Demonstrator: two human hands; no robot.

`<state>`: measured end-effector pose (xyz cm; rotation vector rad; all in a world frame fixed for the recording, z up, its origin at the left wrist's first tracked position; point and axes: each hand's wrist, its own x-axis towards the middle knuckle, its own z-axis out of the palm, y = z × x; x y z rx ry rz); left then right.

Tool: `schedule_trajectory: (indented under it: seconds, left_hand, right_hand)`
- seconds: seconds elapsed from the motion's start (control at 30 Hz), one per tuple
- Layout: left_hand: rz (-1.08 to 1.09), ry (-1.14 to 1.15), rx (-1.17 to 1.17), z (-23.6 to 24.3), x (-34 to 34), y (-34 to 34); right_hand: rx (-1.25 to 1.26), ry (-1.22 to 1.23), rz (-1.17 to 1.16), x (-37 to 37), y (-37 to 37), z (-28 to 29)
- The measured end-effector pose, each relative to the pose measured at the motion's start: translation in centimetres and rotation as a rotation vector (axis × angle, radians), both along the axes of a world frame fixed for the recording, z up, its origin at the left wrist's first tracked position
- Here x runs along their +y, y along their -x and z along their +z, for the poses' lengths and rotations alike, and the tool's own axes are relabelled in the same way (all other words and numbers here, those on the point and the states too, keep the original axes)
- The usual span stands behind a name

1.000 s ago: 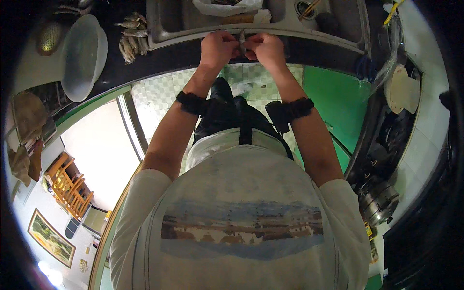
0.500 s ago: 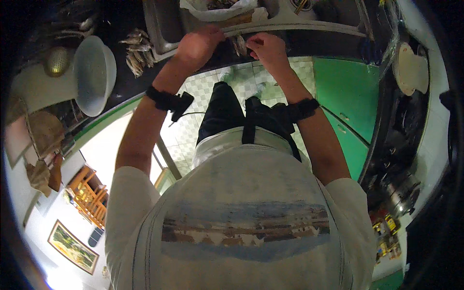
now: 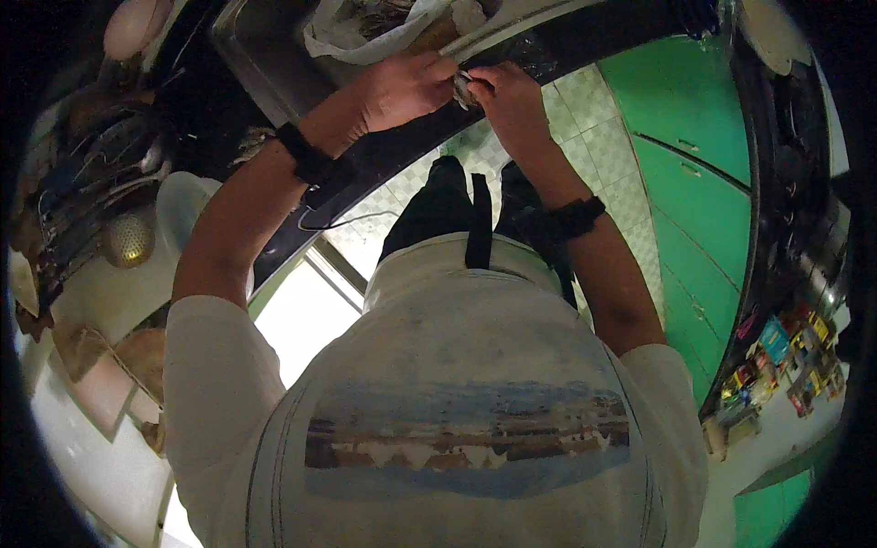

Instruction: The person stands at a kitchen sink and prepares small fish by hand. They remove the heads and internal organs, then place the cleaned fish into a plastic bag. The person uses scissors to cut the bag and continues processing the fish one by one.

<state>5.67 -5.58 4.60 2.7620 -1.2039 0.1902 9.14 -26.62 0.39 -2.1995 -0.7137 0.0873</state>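
Note:
Over the front edge of the counter, my two hands meet at a small grey-brown dried fish (image 3: 463,92). My left hand (image 3: 402,89) has its fingers pinched together at the fish's upper left side. From the other side my right hand (image 3: 512,102) grips it between thumb and fingertips. Just beyond them a white plastic bag (image 3: 361,44) with dark dried pieces inside lies in the sink (image 3: 265,57). A pile of similar small fish (image 3: 253,142) sits on the counter, mostly hidden behind my left forearm.
A pale translucent bowl (image 3: 178,205) stands left, partly covered by my left arm. Utensils (image 3: 100,173) and a perforated metal ball (image 3: 128,239) are farther left. Green cabinets (image 3: 681,100) run along the right, with colourful packets (image 3: 786,356) beyond them.
My view has turned, so the sink and bag appear farther left. My hands have come closer together, and my left fingers now touch the fish that my right hand held.

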Motion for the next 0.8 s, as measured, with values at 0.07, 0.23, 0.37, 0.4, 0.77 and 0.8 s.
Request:
schedule_trajectory:
  seconds: [0.07, 0.23, 0.37, 0.4, 0.77, 0.8]
  left_hand:
    - [-0.045, 0.022, -0.007, 0.1, -0.3, -0.4]
    - [-0.115, -0.029, 0.018, 0.4, -0.7, -0.8]
    - [-0.138, -0.045, 0.037, 0.6, -0.1, -0.6]
    - [-0.147, -0.031, 0.036, 0.6, 0.0, -0.6]
    - [-0.145, -0.126, -0.185, 0.5, -0.3, -0.4]
    - [-0.16, -0.109, -0.187, 0.3, -0.4, -0.7]
  right_hand:
    - [0.026, 0.016, -0.051, 0.3, 0.3, -0.1]
    - [0.148, -0.063, -0.133, 0.2, 0.6, 0.2]
    - [0.28, -0.154, -0.261, -0.4, 0.7, 0.5]
    - [0.303, -0.15, -0.282, -0.5, 0.8, 0.6]
    - [-0.036, -0.029, -0.192, 0.3, 3.3, 0.0]
    - [-0.043, -0.061, -0.196, 0.2, 3.3, 0.0]
